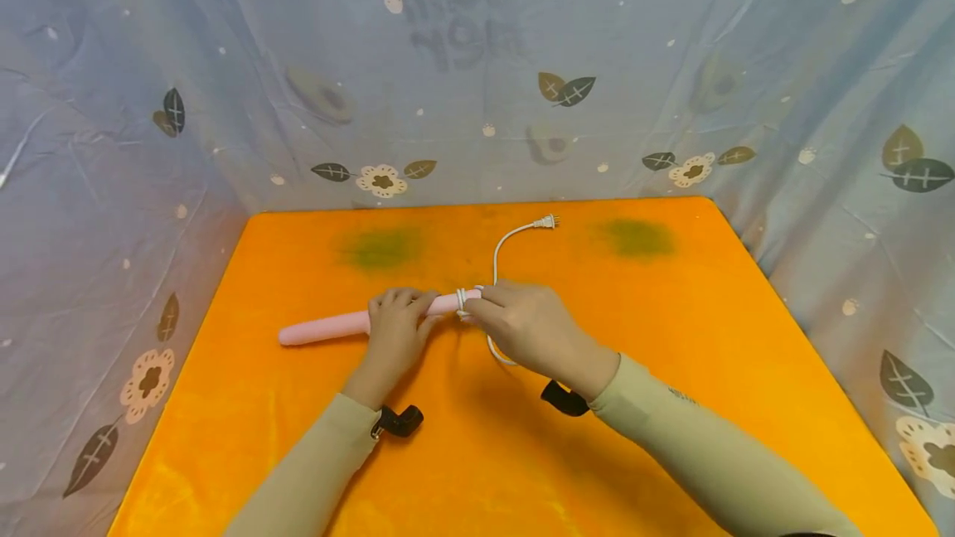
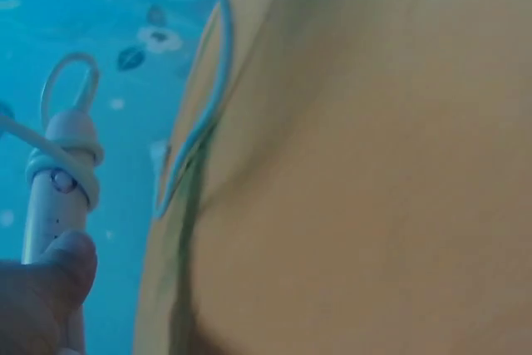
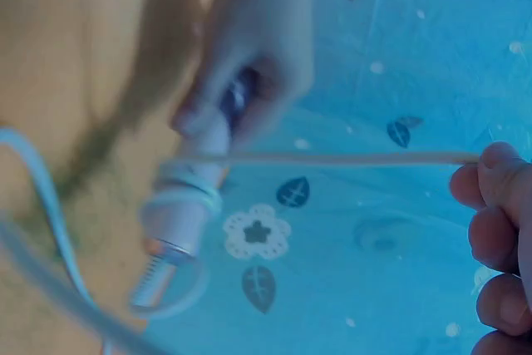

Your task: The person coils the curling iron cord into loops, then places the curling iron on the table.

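Observation:
A long pink hair-styling wand (image 1: 324,330) lies slantwise over the table, its rounded tip toward the left. My left hand (image 1: 395,326) grips it around the middle, with the thumb (image 2: 71,268) along its side in the left wrist view. Loops of white cord (image 2: 66,168) circle the handle end beside a small round button (image 2: 62,180). At that end is my right hand (image 1: 533,326); in the right wrist view its thumb and fingers (image 3: 499,180) pinch a stretch of cord (image 3: 349,158) drawn straight out from the wand.
The rest of the cord curves over the orange tabletop (image 1: 224,413) to a white two-prong plug (image 1: 548,222) near the back. Patterned curtains (image 1: 477,106) hang around the back and sides. A black wrist mount (image 1: 401,421) sits at my left cuff.

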`<control>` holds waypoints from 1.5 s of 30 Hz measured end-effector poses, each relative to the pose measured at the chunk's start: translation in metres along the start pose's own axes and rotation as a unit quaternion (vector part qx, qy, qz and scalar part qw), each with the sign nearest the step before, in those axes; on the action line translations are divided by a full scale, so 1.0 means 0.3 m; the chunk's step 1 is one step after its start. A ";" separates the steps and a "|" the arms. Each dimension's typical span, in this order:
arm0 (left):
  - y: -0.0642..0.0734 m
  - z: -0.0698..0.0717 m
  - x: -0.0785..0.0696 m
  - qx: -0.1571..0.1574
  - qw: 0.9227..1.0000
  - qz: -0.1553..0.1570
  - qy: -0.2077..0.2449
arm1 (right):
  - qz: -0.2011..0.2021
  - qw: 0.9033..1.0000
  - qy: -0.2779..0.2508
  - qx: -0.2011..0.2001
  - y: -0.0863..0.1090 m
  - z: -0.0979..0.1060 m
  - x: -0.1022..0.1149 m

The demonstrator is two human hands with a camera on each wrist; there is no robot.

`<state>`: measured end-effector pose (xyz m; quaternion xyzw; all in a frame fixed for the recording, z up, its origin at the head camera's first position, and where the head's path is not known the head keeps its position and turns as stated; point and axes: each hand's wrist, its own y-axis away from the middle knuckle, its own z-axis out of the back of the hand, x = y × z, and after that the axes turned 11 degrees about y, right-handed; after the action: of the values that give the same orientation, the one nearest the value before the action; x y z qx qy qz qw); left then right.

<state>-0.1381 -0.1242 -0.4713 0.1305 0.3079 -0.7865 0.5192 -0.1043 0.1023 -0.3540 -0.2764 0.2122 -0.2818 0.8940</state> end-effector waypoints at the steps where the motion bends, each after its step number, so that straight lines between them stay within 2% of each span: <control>1: 0.005 -0.006 -0.007 0.008 1.000 -0.010 0.000 | -0.001 1.000 0.004 -0.001 -0.008 0.002 -0.009; 4: 0.021 -0.020 -0.020 0.021 0.999 -0.042 0.002 | -0.008 1.000 0.017 -0.005 -0.024 0.002 -0.035; 8: 0.042 -0.031 -0.026 0.021 0.996 -0.085 -0.001 | -0.026 0.999 0.025 0.001 -0.035 -0.011 -0.080; 12: 0.064 -0.034 -0.031 0.018 0.992 -0.125 0.009 | -0.071 0.997 -0.003 0.005 -0.035 -0.035 -0.144; 16: 0.091 -0.034 -0.031 0.017 0.985 -0.171 0.017 | -0.133 0.991 -0.034 0.002 -0.021 -0.073 -0.206; 21: 0.112 -0.029 -0.028 -0.006 0.975 -0.219 0.039 | -0.201 0.977 -0.054 0.040 0.019 -0.131 -0.253; 26: 0.116 -0.014 -0.034 -0.027 0.966 -0.250 0.068 | -0.223 0.969 -0.054 0.095 0.051 -0.187 -0.269; 31: 0.116 -0.003 -0.043 -0.050 0.960 -0.265 0.080 | -0.218 0.963 -0.043 0.154 0.080 -0.243 -0.265; 37: 0.105 0.006 -0.052 -0.083 0.957 -0.261 0.096 | -0.222 0.953 -0.025 0.205 0.132 -0.310 -0.253; 41: 0.093 0.018 -0.060 -0.106 0.957 -0.246 0.113 | -0.217 0.951 -0.023 0.218 0.155 -0.336 -0.224; 45: 0.077 0.037 -0.071 -0.126 0.960 -0.209 0.136 | -0.215 0.944 -0.038 0.246 0.169 -0.341 -0.173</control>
<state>-0.1071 -0.1216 -0.4595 0.1027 0.4927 -0.8072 0.3085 -0.1784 0.1312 -0.4511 -0.0973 0.0382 -0.4998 0.8598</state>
